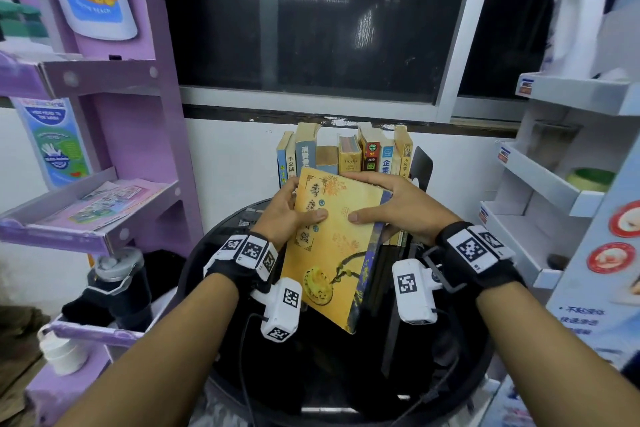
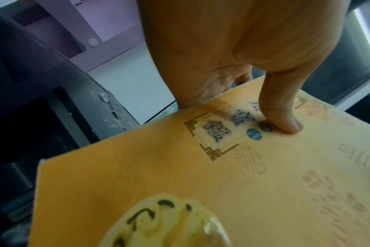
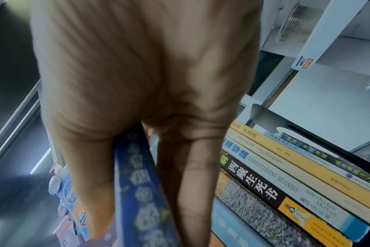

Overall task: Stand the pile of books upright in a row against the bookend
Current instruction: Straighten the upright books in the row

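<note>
Two Hands Held One Yellow Book Before the Row

Both hands gripped the yellow book [image 1: 334, 239], tilted above the dark round table [image 1: 467, 374]. The left hand [image 1: 289, 211] clasped its left edge, thumb pressed on the cover; the right hand [image 1: 398, 206] wrapped the blue spine [image 3: 137, 183], thumb on top. Behind it, a row of books [image 1: 346, 152] stood upright by the wall, with the dark bookend [image 1: 420, 163] at its right end. A purple shelf [image 1: 104, 135] stood left, a white rack [image 1: 554, 163] right.

Row of upright books [image 1: 346, 152] and bookend [image 1: 420, 163] blocking behind, shelves flanking, open room above
</note>
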The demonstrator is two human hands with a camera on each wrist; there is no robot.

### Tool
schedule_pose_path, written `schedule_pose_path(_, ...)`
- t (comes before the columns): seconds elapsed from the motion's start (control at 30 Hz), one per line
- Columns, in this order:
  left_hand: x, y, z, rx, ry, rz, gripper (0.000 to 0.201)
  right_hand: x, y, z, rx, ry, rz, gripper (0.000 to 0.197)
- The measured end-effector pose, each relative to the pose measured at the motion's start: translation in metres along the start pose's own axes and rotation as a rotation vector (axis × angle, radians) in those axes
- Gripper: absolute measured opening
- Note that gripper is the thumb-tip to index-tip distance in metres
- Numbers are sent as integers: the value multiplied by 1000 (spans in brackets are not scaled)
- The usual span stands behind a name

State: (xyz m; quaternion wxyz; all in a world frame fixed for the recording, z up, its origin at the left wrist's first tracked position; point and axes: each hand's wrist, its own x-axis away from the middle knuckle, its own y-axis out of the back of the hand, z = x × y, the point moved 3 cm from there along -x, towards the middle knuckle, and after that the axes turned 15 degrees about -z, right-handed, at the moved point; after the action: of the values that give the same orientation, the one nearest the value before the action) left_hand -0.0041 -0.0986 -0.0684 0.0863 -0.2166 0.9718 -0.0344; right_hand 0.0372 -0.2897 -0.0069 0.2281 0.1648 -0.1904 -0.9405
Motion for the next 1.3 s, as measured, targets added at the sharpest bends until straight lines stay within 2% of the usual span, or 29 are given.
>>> schedule_pose_path(0.13,-7,-8,-7,-126,-23,-4,53,1,4,1,42,26,-50,64)
schedule_pose_path(0.3,-16,-20,-14,-275,-27,31,57,3,11,1,110,71,-143,60)
schedule_pose_path(0.47,-22,-39,-27,-439,-117,77,66,8,29,0,101,56,-228,55)
schedule_pose_path(0.53,-25,-48,-34,-455,-185,47,66,10,40,1,119,56,-263,54)
schedule_pose_path(0.77,-32,-91,-60,-629,-552,-86,58,17,84,1,292,52,-360,54)
schedule_pose_path(0.97,-53,-132,-65,-871,-771,-110,60,22,127,0,387,53,-547,52)
schedule_pose_path(1.13,-74,-160,-66,-997,-867,-117,63,19,153,7,353,77,-659,52)
schedule_pose_path(1.3,-99,-179,-54,-1114,-855,-87,67,5,170,15,388,132,-769,52)
